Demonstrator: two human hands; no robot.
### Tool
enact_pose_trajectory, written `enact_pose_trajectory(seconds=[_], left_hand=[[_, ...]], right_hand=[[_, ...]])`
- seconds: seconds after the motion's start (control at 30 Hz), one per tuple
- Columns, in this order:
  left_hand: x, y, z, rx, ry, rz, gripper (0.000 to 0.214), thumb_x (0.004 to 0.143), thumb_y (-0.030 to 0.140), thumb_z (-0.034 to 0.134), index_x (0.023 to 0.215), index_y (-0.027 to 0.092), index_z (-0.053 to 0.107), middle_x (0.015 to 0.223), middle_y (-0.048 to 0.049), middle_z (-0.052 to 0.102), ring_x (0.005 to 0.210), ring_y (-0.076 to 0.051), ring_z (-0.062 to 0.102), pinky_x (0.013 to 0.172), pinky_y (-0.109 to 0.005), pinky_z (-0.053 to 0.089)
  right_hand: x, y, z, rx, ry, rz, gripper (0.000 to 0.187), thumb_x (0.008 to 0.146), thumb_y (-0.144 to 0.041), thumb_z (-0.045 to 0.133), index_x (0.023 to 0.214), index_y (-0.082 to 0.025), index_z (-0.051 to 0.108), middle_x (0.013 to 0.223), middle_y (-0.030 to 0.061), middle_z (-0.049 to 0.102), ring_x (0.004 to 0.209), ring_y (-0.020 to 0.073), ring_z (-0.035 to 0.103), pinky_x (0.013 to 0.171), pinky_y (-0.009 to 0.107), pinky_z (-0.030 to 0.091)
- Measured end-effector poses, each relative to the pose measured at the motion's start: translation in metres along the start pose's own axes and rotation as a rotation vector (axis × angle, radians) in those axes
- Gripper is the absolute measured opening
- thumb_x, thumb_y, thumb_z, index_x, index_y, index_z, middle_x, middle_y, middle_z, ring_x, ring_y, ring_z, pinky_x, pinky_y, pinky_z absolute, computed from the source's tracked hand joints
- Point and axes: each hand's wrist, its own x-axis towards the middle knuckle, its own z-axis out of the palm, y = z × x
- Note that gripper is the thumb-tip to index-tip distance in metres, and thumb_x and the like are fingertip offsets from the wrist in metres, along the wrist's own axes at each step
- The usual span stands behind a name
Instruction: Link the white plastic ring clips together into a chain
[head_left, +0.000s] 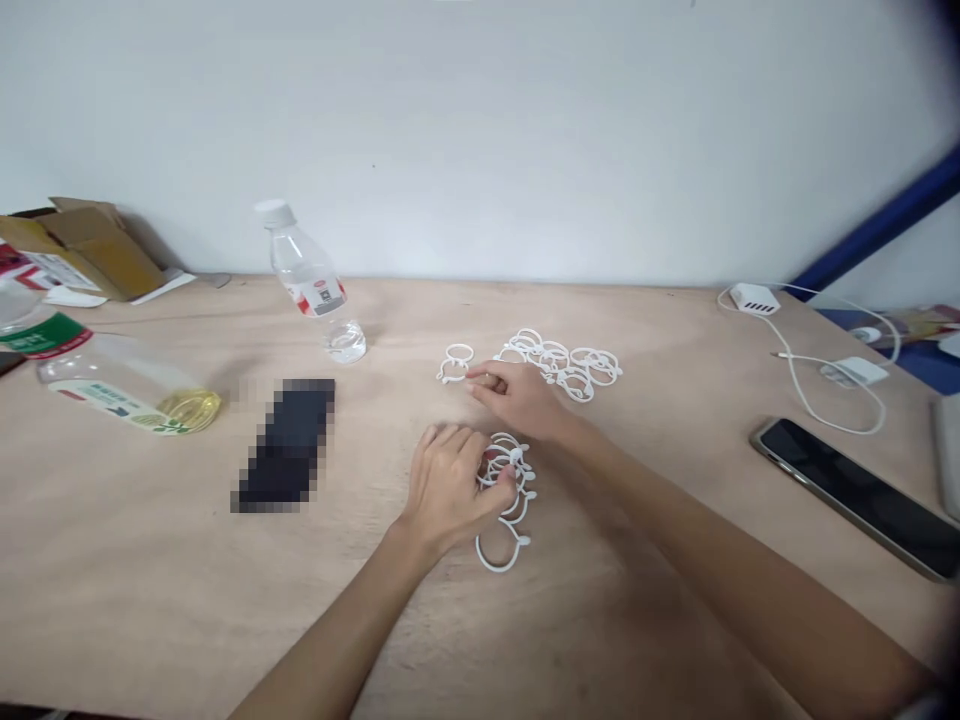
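Note:
My left hand (450,485) rests on the wooden table (150,560) with its fingers curled around a bunch of linked white plastic rings (510,500) that trails toward me. My right hand (517,395) reaches forward, fingers pinched together near a single white ring (456,363) lying just to its left. Behind the right hand lies a loose pile of several more white rings (562,362). Whether the right fingers hold anything is hidden.
A clear water bottle (307,280) and an oil bottle (112,385) lie on the left, with a pixelated dark object (289,443) near them. A cardboard box (82,250) sits far left. A phone (855,495) and white chargers with cables (817,350) lie right.

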Motion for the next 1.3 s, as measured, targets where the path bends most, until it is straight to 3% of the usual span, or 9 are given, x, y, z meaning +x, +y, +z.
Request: enact_pose_trajectory(seconds=[0.13, 0.3, 0.37, 0.47, 0.63, 0.77, 0.93, 1.07, 1.3], left_hand=[[-0.002, 0.003, -0.001, -0.005, 0.007, -0.033, 0.015, 0.074, 0.031, 0.057, 0.079, 0.021, 0.067, 0.076, -0.0041, 0.063, 0.081, -0.023, 0.055, 0.079, -0.041, 0.037], [-0.004, 0.001, -0.002, -0.073, 0.030, -0.045, 0.023, 0.078, 0.035, 0.054, 0.088, 0.023, 0.070, 0.084, -0.0051, 0.062, 0.085, -0.023, 0.053, 0.080, -0.041, 0.038], [-0.004, -0.001, -0.002, -0.091, 0.072, -0.035, 0.028, 0.082, 0.038, 0.048, 0.087, 0.021, 0.069, 0.084, -0.0064, 0.063, 0.083, -0.023, 0.053, 0.077, -0.041, 0.038], [-0.005, -0.005, -0.001, -0.128, 0.145, -0.029, 0.033, 0.087, 0.036, 0.039, 0.083, 0.018, 0.067, 0.081, -0.0074, 0.063, 0.079, -0.022, 0.053, 0.073, -0.039, 0.038], [-0.003, -0.009, 0.000, -0.180, 0.220, -0.087, 0.040, 0.094, 0.034, 0.028, 0.074, 0.018, 0.060, 0.074, -0.0065, 0.062, 0.073, -0.020, 0.053, 0.071, -0.036, 0.039], [-0.001, -0.010, 0.000, -0.233, 0.234, -0.164, 0.042, 0.095, 0.037, 0.025, 0.073, 0.019, 0.055, 0.071, -0.0048, 0.060, 0.070, -0.019, 0.053, 0.069, -0.035, 0.039], [-0.001, -0.010, 0.001, -0.269, 0.165, -0.133, 0.051, 0.095, 0.048, 0.019, 0.072, 0.020, 0.055, 0.067, -0.0034, 0.060, 0.067, -0.019, 0.053, 0.067, -0.035, 0.038], [-0.001, -0.012, 0.001, -0.245, 0.092, -0.075, 0.058, 0.093, 0.056, 0.017, 0.074, 0.020, 0.057, 0.066, -0.0042, 0.059, 0.066, -0.020, 0.052, 0.066, -0.036, 0.037], [0.002, -0.010, -0.001, -0.271, 0.030, -0.088, 0.055, 0.093, 0.057, 0.021, 0.076, 0.020, 0.058, 0.070, -0.0042, 0.061, 0.069, -0.021, 0.053, 0.069, -0.036, 0.037]], right_hand=[[0.035, -0.009, 0.016, -0.490, -0.188, -0.132, 0.044, 0.085, -0.027, 0.050, 0.129, -0.029, 0.055, 0.095, 0.0076, 0.070, 0.084, 0.0247, 0.064, 0.070, 0.033, 0.041], [0.041, -0.014, 0.024, -0.586, -0.274, -0.149, 0.033, 0.091, -0.030, 0.043, 0.116, -0.027, 0.064, 0.106, 0.0108, 0.068, 0.094, 0.0269, 0.064, 0.076, 0.034, 0.043], [0.034, -0.012, 0.022, -0.471, -0.255, -0.188, 0.033, 0.092, -0.031, 0.042, 0.116, -0.025, 0.063, 0.107, 0.0090, 0.068, 0.095, 0.0237, 0.063, 0.079, 0.032, 0.042], [0.018, -0.005, 0.016, -0.069, -0.168, -0.182, 0.032, 0.092, -0.030, 0.043, 0.117, -0.020, 0.061, 0.097, 0.0067, 0.068, 0.081, 0.0168, 0.062, 0.076, 0.030, 0.044], [-0.013, 0.006, 0.003, 0.711, -0.061, 0.087, 0.031, 0.084, -0.032, 0.055, 0.110, -0.017, 0.062, 0.075, 0.0011, 0.062, 0.064, 0.0117, 0.055, 0.059, 0.025, 0.044], [-0.042, 0.007, -0.009, 1.025, -0.053, 0.223, 0.021, 0.076, -0.027, 0.064, 0.093, -0.017, 0.069, 0.069, 0.0008, 0.063, 0.059, 0.0102, 0.054, 0.055, 0.024, 0.042], [-0.069, 0.007, -0.011, 1.175, -0.111, 0.304, 0.013, 0.072, -0.028, 0.067, 0.074, -0.016, 0.070, 0.058, -0.0004, 0.059, 0.052, 0.0088, 0.049, 0.049, 0.023, 0.036], [-0.073, 0.009, -0.008, 1.123, -0.132, 0.289, 0.014, 0.071, -0.029, 0.070, 0.076, -0.016, 0.069, 0.058, -0.0026, 0.056, 0.051, 0.0070, 0.045, 0.047, 0.021, 0.032], [-0.073, 0.003, -0.014, 1.079, -0.257, 0.260, 0.010, 0.073, -0.025, 0.063, 0.075, -0.015, 0.064, 0.054, -0.0049, 0.051, 0.050, 0.0061, 0.043, 0.047, 0.020, 0.029]])
